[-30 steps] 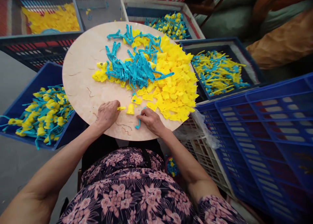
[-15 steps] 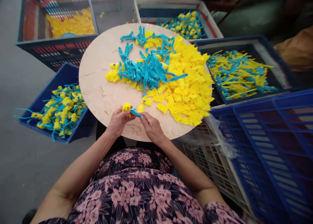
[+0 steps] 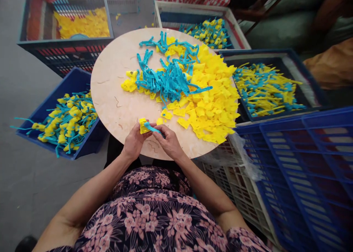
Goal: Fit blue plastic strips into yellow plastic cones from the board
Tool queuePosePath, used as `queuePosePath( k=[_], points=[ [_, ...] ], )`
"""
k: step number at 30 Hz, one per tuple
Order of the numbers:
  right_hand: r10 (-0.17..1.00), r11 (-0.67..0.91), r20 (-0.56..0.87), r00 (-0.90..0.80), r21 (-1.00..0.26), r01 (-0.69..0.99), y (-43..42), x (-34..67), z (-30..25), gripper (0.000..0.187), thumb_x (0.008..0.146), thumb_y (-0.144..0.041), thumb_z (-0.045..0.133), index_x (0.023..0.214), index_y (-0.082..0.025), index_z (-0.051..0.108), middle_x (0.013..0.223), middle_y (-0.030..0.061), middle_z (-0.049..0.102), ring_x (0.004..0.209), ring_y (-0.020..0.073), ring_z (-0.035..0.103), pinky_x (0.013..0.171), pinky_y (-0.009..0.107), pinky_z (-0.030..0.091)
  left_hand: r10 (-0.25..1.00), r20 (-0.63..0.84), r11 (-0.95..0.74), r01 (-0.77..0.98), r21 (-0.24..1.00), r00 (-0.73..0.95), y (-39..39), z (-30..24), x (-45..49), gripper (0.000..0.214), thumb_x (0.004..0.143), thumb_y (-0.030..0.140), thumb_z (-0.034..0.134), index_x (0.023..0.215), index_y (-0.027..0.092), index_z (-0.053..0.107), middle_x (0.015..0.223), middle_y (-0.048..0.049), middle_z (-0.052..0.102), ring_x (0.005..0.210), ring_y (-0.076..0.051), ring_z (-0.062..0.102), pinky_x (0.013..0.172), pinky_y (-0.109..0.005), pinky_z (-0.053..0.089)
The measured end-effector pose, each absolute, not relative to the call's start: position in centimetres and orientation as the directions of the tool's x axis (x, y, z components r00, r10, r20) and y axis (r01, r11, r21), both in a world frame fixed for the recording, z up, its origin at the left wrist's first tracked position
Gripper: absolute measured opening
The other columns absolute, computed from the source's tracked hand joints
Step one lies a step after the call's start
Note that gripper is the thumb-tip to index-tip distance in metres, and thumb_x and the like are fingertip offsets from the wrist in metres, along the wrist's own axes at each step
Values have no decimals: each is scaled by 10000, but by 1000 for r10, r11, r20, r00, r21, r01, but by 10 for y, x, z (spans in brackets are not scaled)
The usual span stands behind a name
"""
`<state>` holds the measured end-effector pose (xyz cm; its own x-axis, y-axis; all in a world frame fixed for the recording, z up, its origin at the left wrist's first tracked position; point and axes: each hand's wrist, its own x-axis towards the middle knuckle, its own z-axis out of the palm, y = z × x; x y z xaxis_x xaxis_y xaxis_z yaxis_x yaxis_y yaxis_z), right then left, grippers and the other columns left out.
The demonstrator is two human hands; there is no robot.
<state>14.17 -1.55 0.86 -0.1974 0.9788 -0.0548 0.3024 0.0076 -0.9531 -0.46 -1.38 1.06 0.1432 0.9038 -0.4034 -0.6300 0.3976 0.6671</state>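
Note:
My left hand (image 3: 133, 141) is closed on a small yellow plastic piece (image 3: 143, 126) over the near edge of the round table (image 3: 106, 94). Between finger and thumb, my right hand (image 3: 168, 142) pinches a thin blue plastic strip (image 3: 154, 129). The strip's left end meets the yellow piece; whether it is inside it I cannot tell. Beyond my hands lies a heap of blue strips (image 3: 172, 81). A wide pile of loose yellow pieces (image 3: 212, 97) covers the table's right side.
At the left, a blue bin (image 3: 27, 129) holds joined yellow-and-blue pieces. A dark crate (image 3: 64, 44) with yellow pieces stands behind it. Another bin (image 3: 281, 114) of yellow and blue parts is at the right, above stacked blue crates (image 3: 303, 164). A white-rimmed crate (image 3: 193, 6) stands at the back.
The blue strip's end has come up against the yellow piece, and more of the strip shows between my hands. The view has shifted slightly.

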Motion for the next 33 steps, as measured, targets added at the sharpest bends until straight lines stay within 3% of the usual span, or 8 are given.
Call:
queuePosePath(
  k=[6, 12, 17, 24, 33],
  points=[
    [952, -57, -146, -270, -949, 310, -17, 144, 14, 276, 883, -438, 539, 955, -189, 633, 747, -22, 594, 670, 120, 535, 620, 240, 415, 921, -385, 333, -634, 698, 59, -12, 6, -14, 280, 791, 357, 627, 1020, 205, 575, 943, -40, 711, 987, -228, 689, 938, -417, 498],
    [941, -83, -142, -308, -977, 196, -35, 134, 31, 291, 944, -405, 460, 1120, -200, 571, 688, -44, 518, 564, 108, 494, 553, 234, 406, 950, -310, 278, -571, 773, 42, -13, 13, -11, 333, 824, 408, 596, 1105, 233, 568, 970, -42, 664, 1068, -237, 658, 945, -410, 504],
    [953, -33, -124, -278, -950, 310, -42, 126, 34, 243, 946, -351, 484, 1119, -203, 569, 688, -35, 550, 603, 125, 529, 588, 240, 414, 964, -261, 242, -529, 813, 39, -15, 17, -6, 349, 874, 541, 481, 1060, 257, 559, 976, -45, 648, 1113, -253, 637, 945, -445, 504],
    [936, -1, -137, -324, -922, 387, -41, 121, 34, 250, 979, -373, 416, 812, -225, 528, 622, -33, 543, 591, 130, 538, 594, 238, 394, 975, -221, 174, -524, 834, -27, -19, 18, -2, 352, 909, 558, 433, 1057, 260, 548, 1008, -48, 641, 1123, -240, 634, 975, -422, 489],
    [943, 220, -16, -331, -715, 663, -45, 110, 23, 226, 1000, -309, 371, 861, -216, 524, 764, 46, 635, 688, 193, 591, 625, 279, 372, 973, -223, 162, -515, 842, -57, -18, 19, -2, 375, 910, 594, 419, 1037, 265, 546, 1017, -38, 635, 1142, -242, 632, 1017, -427, 456]
  ],
)
